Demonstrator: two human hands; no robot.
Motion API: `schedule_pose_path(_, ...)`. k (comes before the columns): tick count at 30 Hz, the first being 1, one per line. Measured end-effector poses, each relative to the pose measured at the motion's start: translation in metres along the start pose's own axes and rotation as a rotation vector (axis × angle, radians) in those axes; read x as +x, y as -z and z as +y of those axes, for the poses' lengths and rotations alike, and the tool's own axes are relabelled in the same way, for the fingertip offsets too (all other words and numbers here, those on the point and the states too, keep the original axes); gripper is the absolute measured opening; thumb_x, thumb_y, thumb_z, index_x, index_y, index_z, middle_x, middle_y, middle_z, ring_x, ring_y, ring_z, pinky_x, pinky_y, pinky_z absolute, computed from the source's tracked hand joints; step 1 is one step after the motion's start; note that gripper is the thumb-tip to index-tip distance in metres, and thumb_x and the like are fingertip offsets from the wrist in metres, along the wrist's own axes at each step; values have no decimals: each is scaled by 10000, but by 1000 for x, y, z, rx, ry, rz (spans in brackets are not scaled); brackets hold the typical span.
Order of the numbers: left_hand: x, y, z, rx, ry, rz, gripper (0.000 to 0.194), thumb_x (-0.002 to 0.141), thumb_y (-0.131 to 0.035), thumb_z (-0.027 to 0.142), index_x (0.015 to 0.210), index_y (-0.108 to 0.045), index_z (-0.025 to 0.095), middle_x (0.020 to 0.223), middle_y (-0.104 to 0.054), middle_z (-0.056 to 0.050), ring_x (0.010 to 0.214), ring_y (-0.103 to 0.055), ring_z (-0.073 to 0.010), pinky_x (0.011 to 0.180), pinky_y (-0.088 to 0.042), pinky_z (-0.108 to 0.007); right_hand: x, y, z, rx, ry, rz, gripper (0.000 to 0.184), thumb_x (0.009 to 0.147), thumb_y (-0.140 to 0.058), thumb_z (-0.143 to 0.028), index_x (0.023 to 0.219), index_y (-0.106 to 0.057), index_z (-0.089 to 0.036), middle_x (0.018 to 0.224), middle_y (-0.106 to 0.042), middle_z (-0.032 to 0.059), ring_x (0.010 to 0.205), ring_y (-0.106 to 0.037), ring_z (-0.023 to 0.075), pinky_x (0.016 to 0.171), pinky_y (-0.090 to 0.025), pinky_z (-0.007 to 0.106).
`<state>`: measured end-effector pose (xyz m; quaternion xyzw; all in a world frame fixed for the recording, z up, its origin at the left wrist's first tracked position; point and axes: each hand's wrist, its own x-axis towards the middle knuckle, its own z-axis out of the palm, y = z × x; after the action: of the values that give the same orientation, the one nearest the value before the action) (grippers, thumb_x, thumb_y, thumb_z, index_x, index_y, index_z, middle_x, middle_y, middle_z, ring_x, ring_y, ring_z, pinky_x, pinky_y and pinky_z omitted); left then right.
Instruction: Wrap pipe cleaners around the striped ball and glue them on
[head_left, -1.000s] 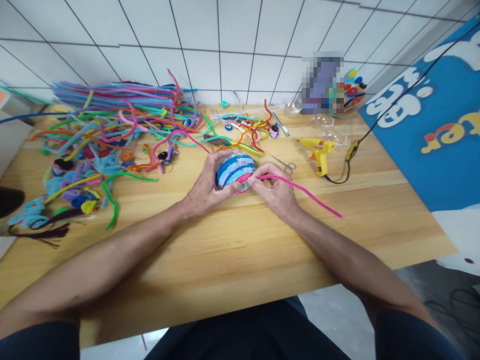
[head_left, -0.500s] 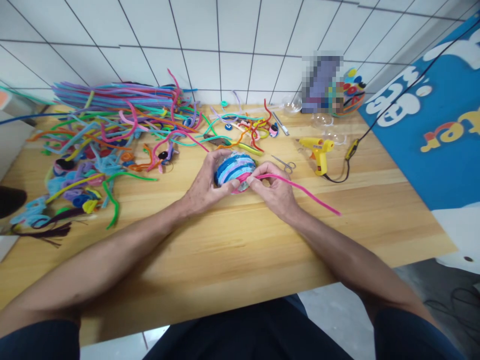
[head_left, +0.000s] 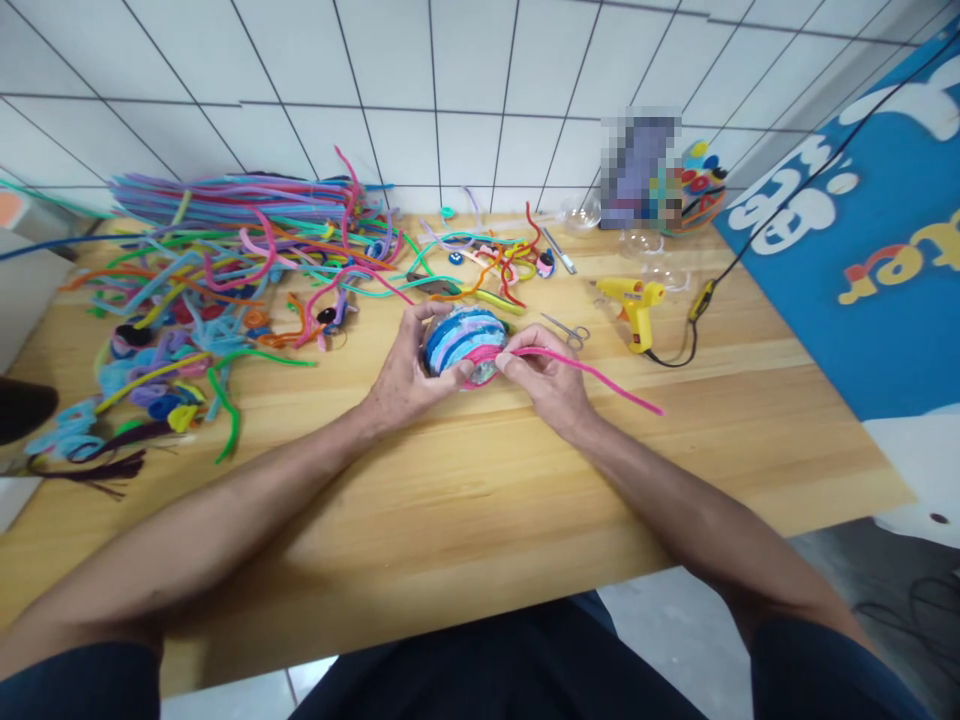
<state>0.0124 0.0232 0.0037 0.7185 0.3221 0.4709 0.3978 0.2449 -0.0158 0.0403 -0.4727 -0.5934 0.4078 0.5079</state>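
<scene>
Right at the centre of the frame, the striped ball (head_left: 466,336) is sitting between two hands, showing bands of blue, light blue and lilac, with a pink ring curving around its lower end. The left hand (head_left: 405,378) is curling around the ball's left side, thumb pressing near the pink ring, the grip closing to just the ball's width; the palm is hiding that side, and the far fingers are mostly disappearing behind it. Over on the right, the right hand (head_left: 553,385) is pinching the pink fuzzy stem (head_left: 621,388) against the ball, thumb and fingertip closing with hardly any gap; the remaining fingers are folding out of clear view. The stem's loose end is trailing down to the right, over the right hand, while the exact spot where it is meeting the ring is vanishing under the fingertips.

Just beyond the hands, scissors (head_left: 568,331) are lying open on the wooden table (head_left: 480,520), and the yellow glue gun (head_left: 637,312) is resting farther right, its cord running off at the upper right. Pliers (head_left: 491,299) are peeking out behind the ball, partly covered by stems. At the upper left, the heap of coloured stems (head_left: 225,270) is tangling so thickly that single pieces are blurring together. A pixelated patch is masking an upright item (head_left: 641,170) at the upper right, and a dark object (head_left: 26,410) is being cut off by the left edge.
</scene>
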Motion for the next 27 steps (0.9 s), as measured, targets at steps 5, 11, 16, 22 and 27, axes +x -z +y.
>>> schedule_pose_path(5, 0, 2, -2, 72, -27, 1, 838, 977, -870, 721, 1579, -463, 303, 1608, -639, -173, 1432, -735, -348, 1193, -668, -559, 0, 0, 0, 17, 1, 9, 342, 924, -874, -539, 869, -669, -271, 803, -722, -29, 716, -674, 171, 659, -559, 310)
schedule_pose_path(11, 2, 5, 2, 174, -73, -17, 781, 1010, -834, 711, 1597, -531, 295, 1590, -652, -180, 1524, -670, -388, 1312, -579, -658, -1, 0, 1, 41, -5, -12, 358, 922, -887, -550, 881, -669, -269, 802, -719, -34, 721, -697, 169, 670, -575, 307)
schedule_pose_path(16, 3, 2, 8, 105, -32, -28, 812, 986, -862, 732, 1553, -492, 284, 1575, -674, -172, 1440, -748, -354, 1238, -657, -585, -2, -1, 3, 21, 29, -13, 357, 929, -892, -556, 875, -687, -270, 808, -733, -29, 723, -689, 173, 678, -571, 319)
schedule_pose_path(22, 3, -1, 9, 93, -13, 6, 847, 960, -881, 736, 1555, -487, 281, 1539, -696, -148, 1361, -785, -331, 1163, -691, -520, 0, -1, 4, 28, 82, -2, 355, 944, -906, -557, 864, -711, -272, 834, -761, -20, 771, -711, 192, 726, -581, 344)
schedule_pose_path(27, 3, -2, 8, 174, 7, 33, 855, 946, -880, 733, 1604, -565, 286, 1558, -672, -150, 1468, -704, -375, 1289, -598, -588, 2, 2, 5, -1, 114, 17, 315, 954, -906, -531, 855, -751, -275, 838, -768, -13, 798, -706, 198, 757, -558, 356)
